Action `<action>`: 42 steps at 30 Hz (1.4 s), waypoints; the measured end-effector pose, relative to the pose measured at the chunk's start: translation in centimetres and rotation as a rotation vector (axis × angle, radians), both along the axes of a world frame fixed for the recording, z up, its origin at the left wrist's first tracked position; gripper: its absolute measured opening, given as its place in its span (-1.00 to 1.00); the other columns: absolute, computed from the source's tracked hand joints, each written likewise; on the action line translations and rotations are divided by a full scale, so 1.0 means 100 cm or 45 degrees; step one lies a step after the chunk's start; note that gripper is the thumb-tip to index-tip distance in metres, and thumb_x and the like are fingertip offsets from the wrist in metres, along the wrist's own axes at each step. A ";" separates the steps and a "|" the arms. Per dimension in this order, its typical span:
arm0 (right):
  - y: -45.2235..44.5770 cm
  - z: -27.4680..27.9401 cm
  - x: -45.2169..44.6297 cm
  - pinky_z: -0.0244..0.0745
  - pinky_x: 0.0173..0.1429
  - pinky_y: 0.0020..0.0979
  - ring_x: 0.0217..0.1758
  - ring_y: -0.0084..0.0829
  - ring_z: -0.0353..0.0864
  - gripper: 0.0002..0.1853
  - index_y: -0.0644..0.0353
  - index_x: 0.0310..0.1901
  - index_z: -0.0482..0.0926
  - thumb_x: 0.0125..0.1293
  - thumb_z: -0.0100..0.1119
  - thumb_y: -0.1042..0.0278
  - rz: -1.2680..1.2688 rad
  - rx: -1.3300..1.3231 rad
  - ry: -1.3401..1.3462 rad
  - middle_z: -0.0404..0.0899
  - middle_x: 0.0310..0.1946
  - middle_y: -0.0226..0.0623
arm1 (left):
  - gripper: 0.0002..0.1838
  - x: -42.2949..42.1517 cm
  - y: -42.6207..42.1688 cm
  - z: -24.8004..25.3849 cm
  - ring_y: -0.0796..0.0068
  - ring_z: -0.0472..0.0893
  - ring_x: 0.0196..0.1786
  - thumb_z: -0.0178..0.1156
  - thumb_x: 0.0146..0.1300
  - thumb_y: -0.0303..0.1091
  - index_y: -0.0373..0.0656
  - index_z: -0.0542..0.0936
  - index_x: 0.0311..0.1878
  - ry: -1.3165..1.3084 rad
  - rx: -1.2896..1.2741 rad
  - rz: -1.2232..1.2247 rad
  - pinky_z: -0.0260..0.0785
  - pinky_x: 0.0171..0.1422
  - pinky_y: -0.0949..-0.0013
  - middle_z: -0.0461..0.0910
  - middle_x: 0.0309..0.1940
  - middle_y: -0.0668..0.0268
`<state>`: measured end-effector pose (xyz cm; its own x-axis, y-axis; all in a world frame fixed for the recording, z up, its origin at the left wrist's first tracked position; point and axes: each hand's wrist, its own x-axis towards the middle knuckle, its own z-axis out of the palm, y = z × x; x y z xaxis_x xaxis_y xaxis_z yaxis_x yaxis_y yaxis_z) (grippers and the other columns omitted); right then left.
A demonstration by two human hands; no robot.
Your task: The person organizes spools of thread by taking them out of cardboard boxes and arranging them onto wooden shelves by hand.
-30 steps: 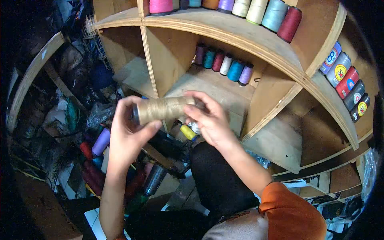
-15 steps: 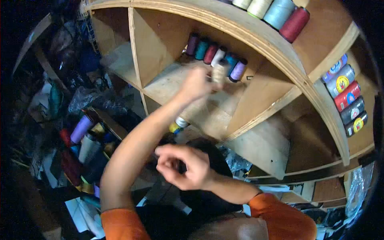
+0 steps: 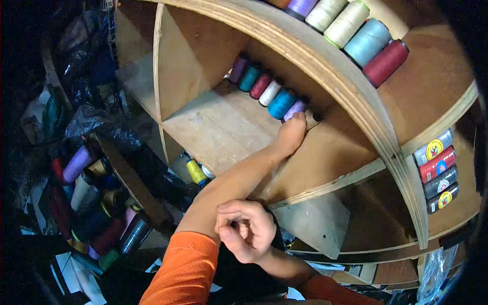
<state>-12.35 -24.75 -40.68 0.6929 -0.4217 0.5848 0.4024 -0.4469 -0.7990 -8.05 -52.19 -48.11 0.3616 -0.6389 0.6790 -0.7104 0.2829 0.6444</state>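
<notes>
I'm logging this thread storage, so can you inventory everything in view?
Back-row spools: six; purple, teal, dark red, white, blue, lilac; central compartment
Beige spool: one, mostly hidden, at the row's right end
Upper spools: six, one cut off; brownish, lilac, two cream, light blue, dark red
Labelled spools: four; grey, red, two dark; right compartment
Yellow spool: one, below central compartment
Jumbled spools: uncountable, mixed colours, lower left
Shelf unit: one, wooden
Plastic: clear, lower right
Left hand: one, at beige spool
Right hand: one, curled, lower centre
Sleeves: two, orange
</notes>
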 end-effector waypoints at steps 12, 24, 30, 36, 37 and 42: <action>-0.001 0.000 0.001 0.34 -0.47 -0.55 -0.57 -0.58 0.37 -0.66 0.40 0.04 0.29 0.26 0.07 0.51 0.034 0.180 -0.004 0.43 -0.56 -0.24 | -0.85 0.008 0.017 -0.002 0.06 0.65 -0.45 0.01 0.18 -0.40 -0.27 0.52 -0.34 -0.165 0.255 0.020 0.52 -0.36 0.09 0.59 -0.57 0.04; -0.001 -0.001 -0.002 0.34 -0.46 -0.57 -0.57 -0.58 0.38 -0.66 0.38 0.04 0.30 0.30 0.05 0.41 0.020 0.253 0.063 0.43 -0.54 -0.25 | -0.73 0.004 0.018 0.001 0.08 0.66 -0.42 0.06 0.20 -0.23 -0.30 0.53 -0.33 -0.198 0.237 0.073 0.53 -0.34 0.13 0.63 -0.43 0.05; -0.002 -0.002 -0.001 0.34 -0.46 -0.57 -0.57 -0.59 0.38 -0.67 0.39 0.02 0.31 0.29 0.06 0.41 0.008 0.250 0.069 0.44 -0.53 -0.25 | -0.76 0.010 0.024 0.009 0.13 0.67 -0.39 0.07 0.17 -0.27 -0.28 0.56 -0.36 -0.219 0.394 -0.023 0.53 -0.32 0.13 0.63 -0.46 0.03; -0.003 -0.006 -0.003 0.41 -0.38 -0.61 -0.46 -0.66 0.46 -0.73 0.39 -0.03 0.42 0.25 0.07 0.50 -0.091 0.454 0.076 0.53 -0.44 -0.33 | -0.81 0.039 0.070 0.036 0.05 0.66 -0.37 0.13 0.10 -0.31 -0.21 0.63 -0.45 -0.341 0.475 -0.138 0.53 -0.31 0.07 0.62 -0.48 0.02; -0.002 -0.004 -0.001 0.40 -0.42 -0.60 -0.51 -0.65 0.43 -0.73 0.40 -0.04 0.41 0.27 0.05 0.46 -0.162 0.501 0.114 0.50 -0.47 -0.33 | -0.83 0.052 0.090 0.046 0.05 0.66 -0.38 0.13 0.07 -0.34 -0.21 0.64 -0.47 -0.449 0.496 -0.148 0.53 -0.30 0.08 0.62 -0.49 0.02; 0.003 -0.010 0.008 0.20 -0.54 -0.60 -0.63 -0.61 0.26 -0.68 0.39 -0.04 0.37 0.32 -0.03 0.29 -0.070 0.546 0.010 0.35 -0.63 -0.35 | -0.81 0.130 0.228 0.094 0.02 0.65 -0.40 0.13 0.06 -0.34 -0.26 0.64 -0.46 -0.745 0.602 0.007 0.53 -0.28 0.08 0.61 -0.51 -0.02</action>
